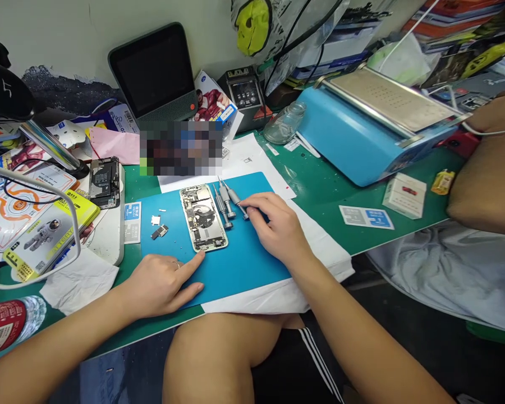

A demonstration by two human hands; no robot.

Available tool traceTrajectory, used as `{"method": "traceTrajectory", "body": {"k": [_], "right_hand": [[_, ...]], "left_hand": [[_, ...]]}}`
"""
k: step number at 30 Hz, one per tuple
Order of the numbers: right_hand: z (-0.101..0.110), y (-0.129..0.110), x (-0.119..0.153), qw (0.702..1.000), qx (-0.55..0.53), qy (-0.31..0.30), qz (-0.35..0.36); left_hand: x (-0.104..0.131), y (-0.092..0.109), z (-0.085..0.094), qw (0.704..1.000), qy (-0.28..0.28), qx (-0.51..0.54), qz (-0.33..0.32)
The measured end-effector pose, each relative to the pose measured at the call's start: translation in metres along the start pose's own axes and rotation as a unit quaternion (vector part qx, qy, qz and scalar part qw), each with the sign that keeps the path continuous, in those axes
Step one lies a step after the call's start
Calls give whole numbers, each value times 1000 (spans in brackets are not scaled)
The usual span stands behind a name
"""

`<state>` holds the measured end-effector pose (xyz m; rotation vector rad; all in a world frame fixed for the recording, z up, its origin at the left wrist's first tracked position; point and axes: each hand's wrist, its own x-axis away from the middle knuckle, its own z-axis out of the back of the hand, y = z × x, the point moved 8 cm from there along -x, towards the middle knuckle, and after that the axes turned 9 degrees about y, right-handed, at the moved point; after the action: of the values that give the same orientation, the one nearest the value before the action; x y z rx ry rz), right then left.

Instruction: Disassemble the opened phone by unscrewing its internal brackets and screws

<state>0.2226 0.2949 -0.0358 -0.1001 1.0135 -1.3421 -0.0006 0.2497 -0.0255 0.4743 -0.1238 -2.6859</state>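
Grip of the right hand (275,227): thumb and index finger closed on the end of the rightmost screwdriver (234,196), which lies beside other screwdrivers (222,203) on the blue mat (248,275). Grip of the left hand (162,283): open, holding nothing; index fingertip at the lower edge of the opened phone (204,219). Phone position: flat on the mat, internals facing up, immediately left of the screwdrivers. Small loose parts (159,231) lie on the mat, left of the phone. The mat rests on the green counter (320,210).
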Motion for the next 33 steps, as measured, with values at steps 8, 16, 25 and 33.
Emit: {"method": "traceTrajectory", "body": {"k": [8, 16, 25, 33], "right_hand": [[-3, -3, 1, 1000, 8, -16, 10], [-2, -8, 0, 1000, 5, -23, 21], [-3, -7, 0, 1000, -3, -26, 16], [-1, -6, 0, 1000, 11, -23, 1]], "left_hand": [[1, 1, -1, 1000, -3, 7, 4], [1, 0, -4, 1000, -14, 13, 5], [0, -1, -2, 1000, -17, 20, 6], [1, 0, -3, 1000, -16, 12, 5]]}}
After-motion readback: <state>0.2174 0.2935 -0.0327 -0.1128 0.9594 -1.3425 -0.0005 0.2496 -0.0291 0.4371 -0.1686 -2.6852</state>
